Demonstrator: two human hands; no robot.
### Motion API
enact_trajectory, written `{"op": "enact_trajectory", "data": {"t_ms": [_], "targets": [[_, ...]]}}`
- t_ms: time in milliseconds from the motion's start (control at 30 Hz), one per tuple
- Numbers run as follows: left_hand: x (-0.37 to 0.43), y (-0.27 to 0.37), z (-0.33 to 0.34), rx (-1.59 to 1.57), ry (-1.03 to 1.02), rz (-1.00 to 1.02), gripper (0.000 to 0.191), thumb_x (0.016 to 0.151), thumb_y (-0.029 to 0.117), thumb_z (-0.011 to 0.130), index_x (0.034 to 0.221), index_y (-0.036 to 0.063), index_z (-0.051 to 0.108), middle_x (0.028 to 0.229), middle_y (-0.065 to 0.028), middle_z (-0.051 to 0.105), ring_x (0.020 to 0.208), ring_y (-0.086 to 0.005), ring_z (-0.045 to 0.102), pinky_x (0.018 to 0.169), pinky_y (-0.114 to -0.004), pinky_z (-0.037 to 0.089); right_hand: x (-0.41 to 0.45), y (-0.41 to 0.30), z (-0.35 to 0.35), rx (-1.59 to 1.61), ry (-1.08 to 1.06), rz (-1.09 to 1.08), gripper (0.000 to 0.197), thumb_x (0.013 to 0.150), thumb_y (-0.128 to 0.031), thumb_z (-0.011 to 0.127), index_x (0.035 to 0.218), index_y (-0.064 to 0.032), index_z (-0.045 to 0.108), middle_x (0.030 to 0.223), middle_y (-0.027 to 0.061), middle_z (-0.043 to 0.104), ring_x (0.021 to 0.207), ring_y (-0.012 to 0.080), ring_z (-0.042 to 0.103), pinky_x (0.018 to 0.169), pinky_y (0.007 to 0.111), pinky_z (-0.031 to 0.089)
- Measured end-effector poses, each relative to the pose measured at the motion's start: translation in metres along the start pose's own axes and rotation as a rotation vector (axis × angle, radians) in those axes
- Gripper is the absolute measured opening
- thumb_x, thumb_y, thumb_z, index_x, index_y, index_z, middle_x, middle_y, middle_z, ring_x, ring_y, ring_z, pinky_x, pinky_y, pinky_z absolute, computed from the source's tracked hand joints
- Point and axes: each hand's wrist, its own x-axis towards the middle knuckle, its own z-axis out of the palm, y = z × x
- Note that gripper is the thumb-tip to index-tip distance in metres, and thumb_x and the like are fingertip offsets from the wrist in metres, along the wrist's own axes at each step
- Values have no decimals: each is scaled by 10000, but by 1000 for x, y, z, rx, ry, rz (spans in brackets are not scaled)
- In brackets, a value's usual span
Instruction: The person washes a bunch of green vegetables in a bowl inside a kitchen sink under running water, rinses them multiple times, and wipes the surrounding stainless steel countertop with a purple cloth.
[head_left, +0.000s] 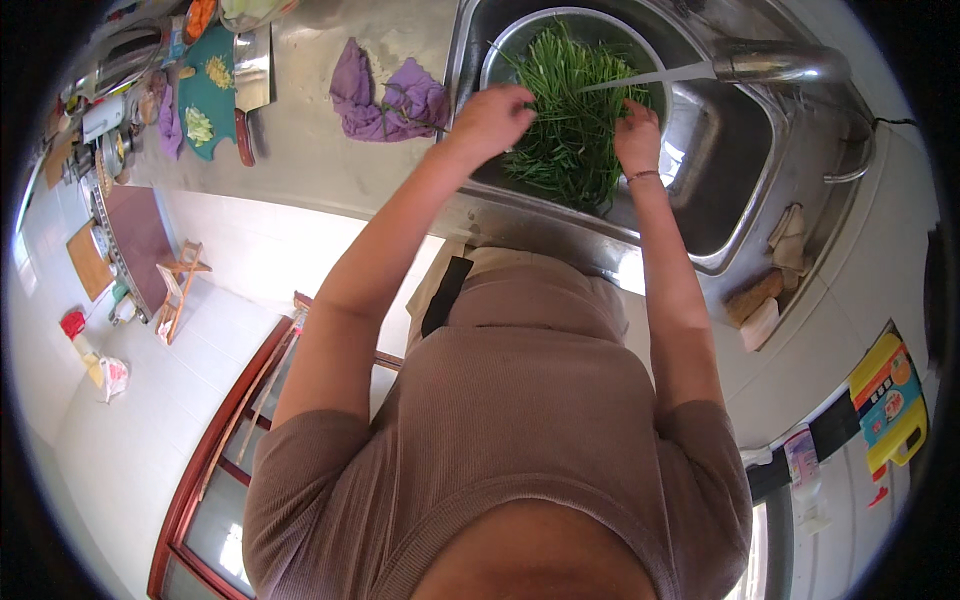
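Observation:
A large heap of long green stems, like garlic chives (574, 112), fills a round metal basin (499, 56) in the stainless steel sink (720, 217). Water pours onto the greens from the metal faucet (780, 61). My left hand (496, 120) is at the left side of the heap, fingers curled; whether stems are between them is unclear. At the right side, my right hand (637, 135) touches the greens near the basin's rim, its fingertips partly among the stems. A crumpled purple cloth (397, 101) lies on the steel counter left of the sink, with a few green stems on it.
Farther left, a cleaver (251, 71) with a wooden handle lies by a green cutting board (210, 52) bearing chopped food. Bowls of cut vegetables (199, 19) stand beyond. A sponge (754, 296) and a cloth (787, 240) rest on the ledge right of the sink.

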Motion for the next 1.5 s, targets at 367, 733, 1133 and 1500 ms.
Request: {"op": "enact_trajectory", "data": {"t_ms": [367,733,1133,1500], "targets": [[-55,-108,-67,76,311,-167,277,711,91,630,981,30,611,969,-197,559,841,-320,576,752,-356,469,-41,17,-5,158,0,94,194,754,-85,534,925,-38,611,883,189,574,759,334,570,701,395,468],[-58,-103,-80,355,258,-48,137,723,123,648,822,36,609,896,-125,578,820,-318,570,712,-379,467,-51,15,-12,233,-27,188,167,760,-84,538,898,-51,626,848,186,579,718,316,580,670,372,472],[-63,-31,-139,-152,185,-180,104,811,68,592,875,-10,617,728,-5,592,644,-54,515,581,-195,427,-50,30,0,337,-20,191,161,756,-79,557,897,-51,629,875,171,596,710,279,600,661,347,482],[6,43,27,134,-240,-175,541,802,427,562,1152,15,540,1178,-249,489,1157,-359,426,974,-367,349,-14,-30,-19,315,123,137,180,764,-40,526,917,-42,621,836,148,580,790,240,586,708,315,470]]}}
